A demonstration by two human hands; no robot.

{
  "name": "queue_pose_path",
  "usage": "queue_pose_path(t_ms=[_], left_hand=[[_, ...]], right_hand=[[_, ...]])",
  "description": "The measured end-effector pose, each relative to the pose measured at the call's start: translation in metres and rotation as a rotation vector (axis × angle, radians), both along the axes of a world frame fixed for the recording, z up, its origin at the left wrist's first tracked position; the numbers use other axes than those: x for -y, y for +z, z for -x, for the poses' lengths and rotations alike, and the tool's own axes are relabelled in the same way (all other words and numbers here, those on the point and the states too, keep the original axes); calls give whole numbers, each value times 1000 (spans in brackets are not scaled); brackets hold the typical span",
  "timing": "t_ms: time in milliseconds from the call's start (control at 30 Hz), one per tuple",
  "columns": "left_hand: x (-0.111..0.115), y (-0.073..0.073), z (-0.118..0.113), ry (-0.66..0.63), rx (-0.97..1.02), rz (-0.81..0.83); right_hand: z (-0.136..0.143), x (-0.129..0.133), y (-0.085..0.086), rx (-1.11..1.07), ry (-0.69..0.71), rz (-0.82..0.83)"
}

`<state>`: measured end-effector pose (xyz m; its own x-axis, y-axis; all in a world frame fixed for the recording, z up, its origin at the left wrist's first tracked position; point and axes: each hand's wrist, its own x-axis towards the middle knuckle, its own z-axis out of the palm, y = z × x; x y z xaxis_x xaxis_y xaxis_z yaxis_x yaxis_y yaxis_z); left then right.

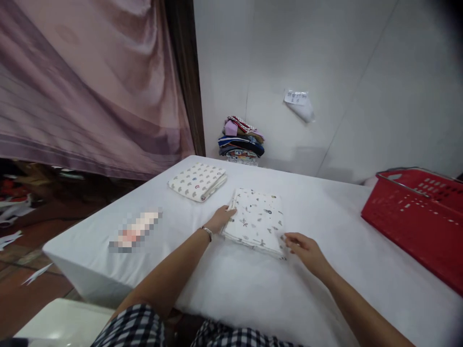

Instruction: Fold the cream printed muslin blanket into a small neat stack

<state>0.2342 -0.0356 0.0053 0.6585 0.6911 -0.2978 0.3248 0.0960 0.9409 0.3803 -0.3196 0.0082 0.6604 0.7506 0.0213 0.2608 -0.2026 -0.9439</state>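
A folded white cloth (255, 219) with small grey and dark prints lies on the white-covered table in front of me. My left hand (221, 219), with a bracelet at the wrist, grips its left edge, thumb on top and the other fingers mostly hidden. At the cloth's right edge, my right hand (304, 248) has thumb and forefinger closed in a pinch near the front corner. Beyond my left hand, a second folded cloth (197, 180), cream with grey motifs, rests apart from the first.
The white table (318, 207) carries a red plastic basket (408, 221) at right and a blurred-out flat item (135, 231) at left. A stack of folded fabrics (241, 140) stands past the far edge. A pink curtain (108, 86) hangs at left; a white seat (61, 320) is below.
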Motion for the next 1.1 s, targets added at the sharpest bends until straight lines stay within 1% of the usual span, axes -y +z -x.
queue_pose_path(t_ms=[100,167,233,300,367,400,467,533,567,600,633,667,700,733,767,833,867,933,1000,1067,1100], left_hand=[[2,12,-3,-43,37,57],[2,16,-3,-79,59,113],[3,16,-1,-112,69,174],[5,11,2,-119,57,196],[6,6,7,-90,24,149],[7,4,10,-70,4,116],[8,1,16,-22,-40,35],[8,0,22,15,-84,-57],[8,0,25,24,-103,-106],[8,0,27,23,-117,-151],[9,1,28,14,-124,-183],[10,1,28,-1,-134,-220],[12,2,27,-20,-152,-268],[15,3,25,-41,-176,-333],[19,3,22,-71,-200,-420],[28,4,14,-159,-234,-640],[32,5,10,-212,-242,-751],[38,7,1,-293,-266,-906],[39,12,-7,-308,-325,-949],[31,23,-14,-248,-337,-921],[24,32,-16,-189,-321,-911]], right_hand=[[29,-31,8,154,123,-70],[45,-50,11,250,178,-79],[56,-68,11,319,212,-44],[61,-82,9,335,242,-5],[57,-92,8,264,249,-13],[51,-94,9,172,222,-62],[30,-91,16,-69,101,-222],[-1,-76,24,-257,-68,-399],[-19,-65,27,-294,-131,-462],[-37,-51,27,-312,-214,-531],[-53,-35,25,-410,-329,-650],[-66,-18,19,-508,-430,-722],[-75,-1,11,-591,-525,-727],[-81,16,0,-662,-557,-653],[-83,31,-11,-688,-589,-560],[-79,57,-32,-668,-600,-429],[-75,68,-39,-643,-597,-388],[-66,83,-45,-585,-578,-332],[-61,93,-43,-505,-546,-287],[-60,99,-34,-436,-496,-289],[-61,101,-27,-413,-475,-319]])
